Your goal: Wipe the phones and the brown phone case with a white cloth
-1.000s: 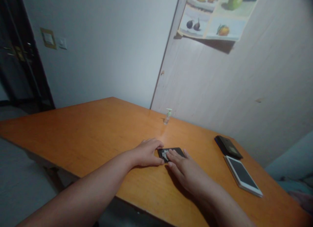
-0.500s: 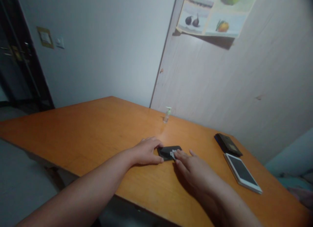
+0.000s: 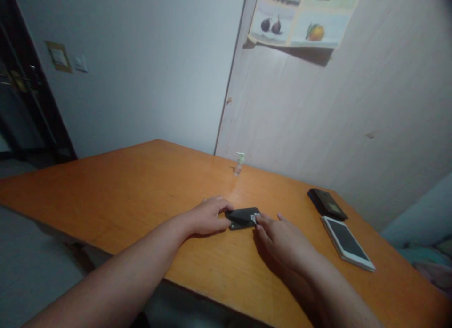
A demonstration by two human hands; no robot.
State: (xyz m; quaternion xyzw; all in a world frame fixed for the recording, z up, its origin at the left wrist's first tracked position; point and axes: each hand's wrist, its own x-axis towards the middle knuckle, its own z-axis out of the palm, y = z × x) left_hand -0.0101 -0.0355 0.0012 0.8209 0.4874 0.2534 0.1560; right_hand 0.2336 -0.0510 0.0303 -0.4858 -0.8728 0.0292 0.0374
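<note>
A black smartphone (image 3: 241,217) lies flat on the wooden table (image 3: 141,186). My left hand (image 3: 209,216) grips its left end, with the thumb on the near side and the fingers on the far side. At the right end, a small crumpled white tissue (image 3: 254,218) is pressed against the phone's surface under the fingertips of my right hand (image 3: 282,233). Part of the tissue is hidden by those fingers.
Behind the phone stands a small clear pump bottle (image 3: 238,164). To the right lie a dark wallet-like case (image 3: 327,204) and a white tablet (image 3: 348,243). A wall with a fruit poster (image 3: 300,21) borders the table's far side.
My right hand has slid the tissue rightward along the phone to its right end. My left hand still grips the left end. The whole view has shifted slightly.
</note>
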